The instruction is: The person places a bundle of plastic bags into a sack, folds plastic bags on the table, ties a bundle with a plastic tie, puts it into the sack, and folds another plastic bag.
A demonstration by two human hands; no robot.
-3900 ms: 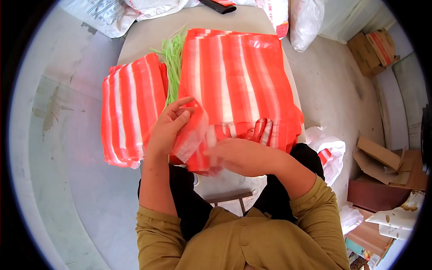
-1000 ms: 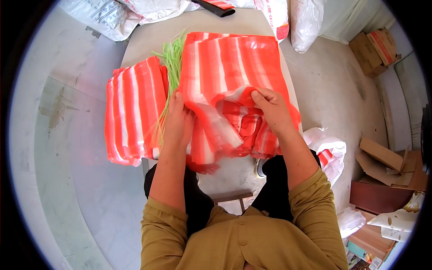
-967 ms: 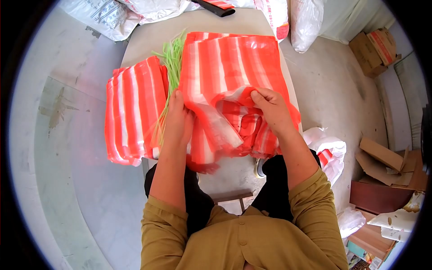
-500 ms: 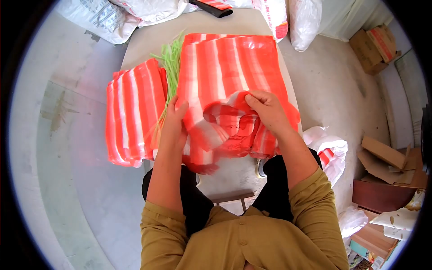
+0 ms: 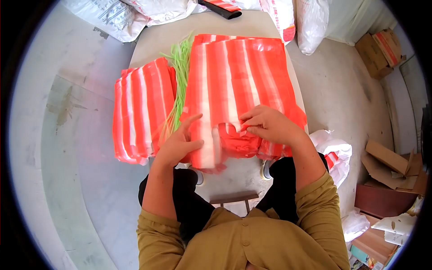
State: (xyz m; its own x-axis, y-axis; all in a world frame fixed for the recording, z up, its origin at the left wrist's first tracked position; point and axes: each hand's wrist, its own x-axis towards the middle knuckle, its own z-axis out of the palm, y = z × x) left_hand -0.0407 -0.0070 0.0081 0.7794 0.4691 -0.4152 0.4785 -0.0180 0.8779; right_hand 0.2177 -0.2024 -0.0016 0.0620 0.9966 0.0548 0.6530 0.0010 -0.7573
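A large stack of red-and-white striped plastic bags point(image 5: 238, 76) lies on the table point(image 5: 157, 33), its near edge loose and crumpled. At the stack's lower left corner rests my left hand point(image 5: 177, 146), thumb and fingers apart against the plastic. My right hand point(image 5: 270, 126) pinches the near edge of the top bag a little right of centre. Left of the large stack is a smaller striped stack point(image 5: 144, 108). Thin green strips point(image 5: 180, 67) run between the two stacks, their lower ends beside my left hand.
White sacks point(image 5: 112, 18) and a black-edged striped roll point(image 5: 222, 9) are at the far side. On the floor to the right are a white bag point(image 5: 339, 155) with striped plastic inside, an opened cardboard box point(image 5: 387, 162) and another carton point(image 5: 380, 51). A stool point(image 5: 234, 198) stands below.
The raised, curled flap of the top bag has come down flatter over the near edge. My right hand has moved lower, and my left hand has lowered with its fingers spread.
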